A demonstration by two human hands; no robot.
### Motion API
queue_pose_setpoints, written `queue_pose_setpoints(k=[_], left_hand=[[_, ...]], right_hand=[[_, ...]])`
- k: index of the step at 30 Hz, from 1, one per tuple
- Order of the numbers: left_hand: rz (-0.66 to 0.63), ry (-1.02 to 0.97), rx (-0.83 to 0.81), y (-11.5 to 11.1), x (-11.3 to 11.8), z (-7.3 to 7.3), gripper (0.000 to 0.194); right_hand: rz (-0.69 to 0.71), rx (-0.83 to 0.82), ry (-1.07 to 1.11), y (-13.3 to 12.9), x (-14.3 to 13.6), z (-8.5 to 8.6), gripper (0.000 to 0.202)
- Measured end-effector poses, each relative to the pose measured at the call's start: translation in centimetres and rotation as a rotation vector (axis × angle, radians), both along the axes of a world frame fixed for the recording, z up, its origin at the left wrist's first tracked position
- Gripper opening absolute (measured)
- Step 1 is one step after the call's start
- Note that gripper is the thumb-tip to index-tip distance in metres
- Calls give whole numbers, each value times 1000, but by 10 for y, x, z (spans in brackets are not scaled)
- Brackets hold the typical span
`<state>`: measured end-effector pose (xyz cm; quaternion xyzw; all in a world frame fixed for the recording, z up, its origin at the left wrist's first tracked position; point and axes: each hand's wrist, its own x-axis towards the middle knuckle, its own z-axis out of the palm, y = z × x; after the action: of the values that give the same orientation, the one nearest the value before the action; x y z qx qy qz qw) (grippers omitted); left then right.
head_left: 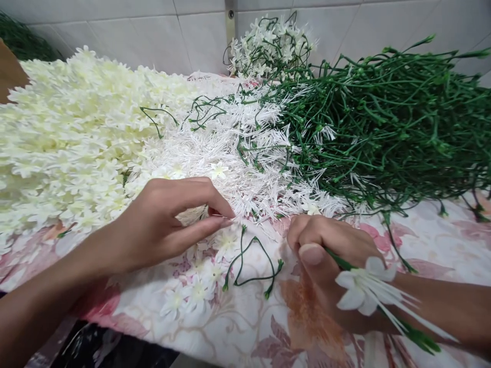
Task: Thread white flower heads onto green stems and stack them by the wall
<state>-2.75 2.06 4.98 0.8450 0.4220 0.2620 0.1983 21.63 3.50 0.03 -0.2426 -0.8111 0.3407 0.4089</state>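
Note:
My left hand (172, 220) is at the near edge of a heap of thin white stamens (207, 148), thumb and forefinger pinched together; whatever lies between the tips is too small to make out. My right hand (330, 240) is closed around a green stem, from which a white flower (364, 286) with long white stamens and a green tip hangs over the wrist. Between the hands, a bent green stem piece (253, 281) lies on the floral cloth (230, 327). Several loose white flowers (199, 291) rest just below my left hand.
Pale yellow-white flowers (72, 133) are heaped at the left. A large pile of green stems (399, 122) fills the right. Behind, a bunch of finished-looking white flowers (272, 48) leans near the tiled wall (153, 36).

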Motion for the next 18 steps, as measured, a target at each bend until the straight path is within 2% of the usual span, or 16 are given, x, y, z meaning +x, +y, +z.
queue_pose_setpoints(k=[2, 3, 4, 8, 13, 18], left_hand=[[-1, 143, -141, -1, -10, 9, 12], [-84, 153, -165, -2, -14, 14, 9], [-118, 203, -255, -2, -19, 17, 10], [-105, 359, -408, -4, -31, 24, 18], [-119, 328, -390, -2, -32, 22, 13], [-55, 148, -220, -1, -17, 12, 10]], right_hand=[[0, 5, -9, 1, 1, 0, 39], [-1, 5, -11, 1, 1, 0, 39], [-5, 7, -14, 1, 1, 0, 39], [-3, 11, -45, 2, 0, 2, 40], [0, 43, -69, 1, -1, 3, 41], [7, 40, -49, 2, -2, 1, 40]])
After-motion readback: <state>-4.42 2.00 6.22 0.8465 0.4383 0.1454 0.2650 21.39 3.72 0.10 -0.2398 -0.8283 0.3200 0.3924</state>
